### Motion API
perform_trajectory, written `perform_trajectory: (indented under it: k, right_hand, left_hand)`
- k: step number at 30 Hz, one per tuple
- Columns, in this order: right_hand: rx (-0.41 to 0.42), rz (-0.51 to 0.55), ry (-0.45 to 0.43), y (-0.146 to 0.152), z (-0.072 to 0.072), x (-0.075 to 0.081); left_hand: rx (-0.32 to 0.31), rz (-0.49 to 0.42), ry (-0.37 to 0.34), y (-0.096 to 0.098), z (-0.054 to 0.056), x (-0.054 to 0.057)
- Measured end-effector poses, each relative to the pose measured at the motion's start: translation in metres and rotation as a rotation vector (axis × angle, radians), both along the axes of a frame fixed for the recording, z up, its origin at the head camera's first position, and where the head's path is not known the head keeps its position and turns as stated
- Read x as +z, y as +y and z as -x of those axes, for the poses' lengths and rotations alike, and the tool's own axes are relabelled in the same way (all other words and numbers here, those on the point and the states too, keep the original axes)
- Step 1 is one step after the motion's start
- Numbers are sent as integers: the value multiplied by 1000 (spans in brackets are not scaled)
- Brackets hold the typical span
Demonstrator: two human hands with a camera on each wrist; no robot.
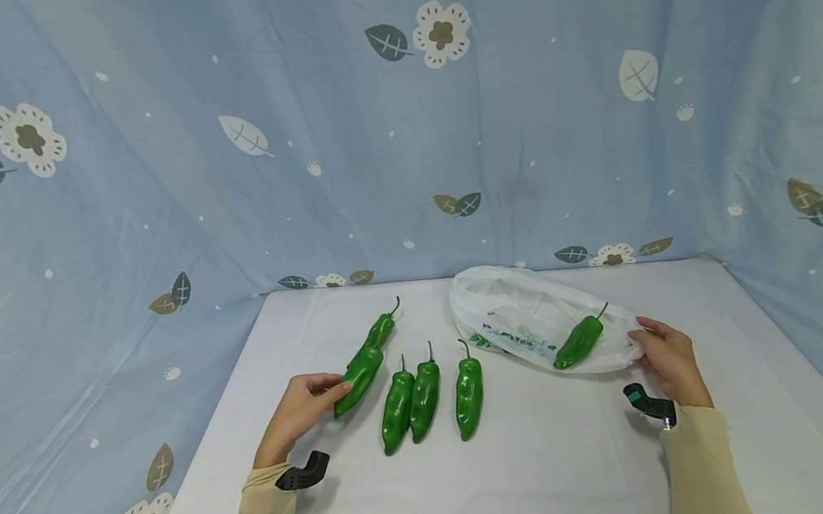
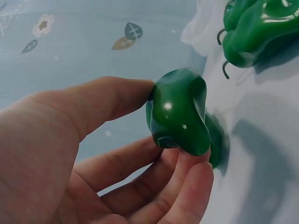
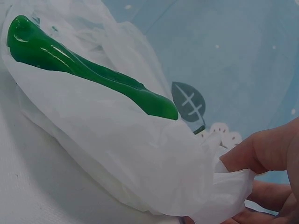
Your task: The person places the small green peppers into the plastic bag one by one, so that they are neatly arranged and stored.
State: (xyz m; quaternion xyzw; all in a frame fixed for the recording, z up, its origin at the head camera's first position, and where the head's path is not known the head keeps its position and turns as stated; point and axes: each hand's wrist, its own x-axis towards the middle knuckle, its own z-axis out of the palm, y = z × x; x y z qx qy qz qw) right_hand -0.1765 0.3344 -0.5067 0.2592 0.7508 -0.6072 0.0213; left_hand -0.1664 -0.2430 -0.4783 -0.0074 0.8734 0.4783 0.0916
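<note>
Between its thumb and fingers my left hand pinches a green pepper. Just behind that one lies another green pepper, partly covered by it in the head view. My right hand grips the edge of a white plastic bag, bunched between thumb and fingers in the right wrist view. On the bag rests a single green pepper, its stem toward the right hand. Whether it lies inside or on top of the film, I cannot tell.
Three more green peppers lie side by side between the hands: one on the left, one in the middle and one on the right. A white cloth covers the table. Blue patterned curtains hang behind and at the sides.
</note>
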Motion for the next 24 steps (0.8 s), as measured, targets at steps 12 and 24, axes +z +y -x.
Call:
perform_trajectory:
  k: [12, 24]
  right_hand:
    - [-3, -9, -1, -1, -1, 1]
    - [-2, 1, -4, -1, -1, 1]
  left_hand:
    - [-9, -45, 32, 7, 5, 13]
    - [20, -85, 20, 18, 12, 21]
